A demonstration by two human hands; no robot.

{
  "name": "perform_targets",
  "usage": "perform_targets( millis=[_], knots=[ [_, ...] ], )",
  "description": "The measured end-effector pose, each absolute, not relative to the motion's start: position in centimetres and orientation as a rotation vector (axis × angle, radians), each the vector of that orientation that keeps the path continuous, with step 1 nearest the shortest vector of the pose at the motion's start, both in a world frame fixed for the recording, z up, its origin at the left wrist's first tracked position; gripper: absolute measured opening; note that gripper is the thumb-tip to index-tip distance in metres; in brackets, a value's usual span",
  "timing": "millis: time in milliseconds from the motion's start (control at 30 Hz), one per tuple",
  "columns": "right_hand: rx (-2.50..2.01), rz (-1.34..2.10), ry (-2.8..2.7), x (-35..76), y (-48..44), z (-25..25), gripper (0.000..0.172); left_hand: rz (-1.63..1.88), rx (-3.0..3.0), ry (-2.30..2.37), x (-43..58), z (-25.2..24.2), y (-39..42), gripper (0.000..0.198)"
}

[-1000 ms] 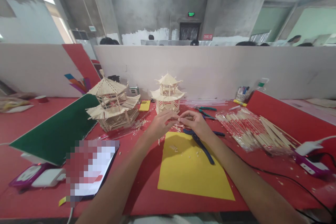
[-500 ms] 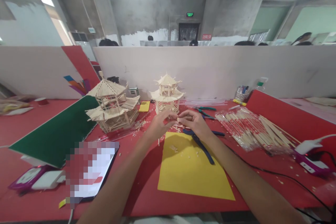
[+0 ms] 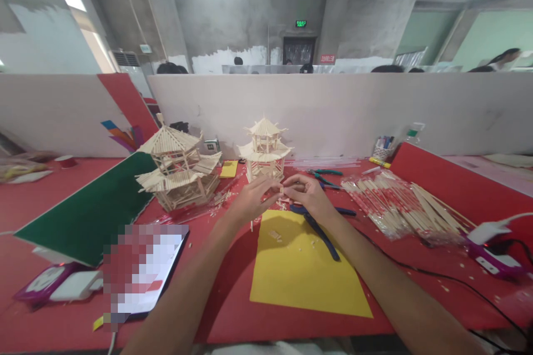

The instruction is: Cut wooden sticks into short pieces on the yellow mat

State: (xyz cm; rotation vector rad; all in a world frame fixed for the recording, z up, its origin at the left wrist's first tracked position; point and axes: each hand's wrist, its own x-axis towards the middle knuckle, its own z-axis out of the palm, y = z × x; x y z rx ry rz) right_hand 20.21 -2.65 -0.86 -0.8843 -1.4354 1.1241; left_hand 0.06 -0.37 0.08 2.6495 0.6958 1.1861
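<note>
We've got a small wooden bit (image 3: 283, 191) pinched between the fingertips of both hands, held just above the far edge of the yellow sheet (image 3: 300, 277). It's too tiny to make out its shape. Our left hand (image 3: 250, 201) comes in from the left with thumb and forefinger closed narrow on it, and our right hand (image 3: 311, 194) meets it from the other side, fingers curled and nipping the same bit.

Right under the right hand lie the blue-handled pliers (image 3: 320, 233), half on the yellow sheet, with a few wood crumbs (image 3: 275, 234) beside them. Just behind our fingers stands the small stick pagoda (image 3: 265, 147), and the bigger pagoda (image 3: 179, 169) sits further left, partly on the green board (image 3: 91, 211).

Off to the right there's a bundle of wrapped sticks (image 3: 400, 205) and green-handled pliers (image 3: 328, 173) near the partition. All of it sits on the red bench (image 3: 225, 310), with a tablet (image 3: 141, 269) lying near our left forearm.
</note>
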Motion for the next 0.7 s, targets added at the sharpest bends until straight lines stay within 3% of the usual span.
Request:
perform_targets(
  millis=[367,600,700],
  knots=[
    [-0.912,1.215,-1.539,20.6,-2.1,-1.5,0.038,0.947,2.787,0.710,-0.6,0.6,-0.5,0.020],
    [-1.068,0.918,-1.976,21.0,-1.4,-3.3,0.014,0.240,2.745,0.738,-2.2,-0.1,0.6,0.010],
    [-1.098,0.829,-2.234,20.8,-2.0,-3.5,0.006,0.116,2.685,0.640,-2.1,-1.0,0.8,0.015]
  ],
)
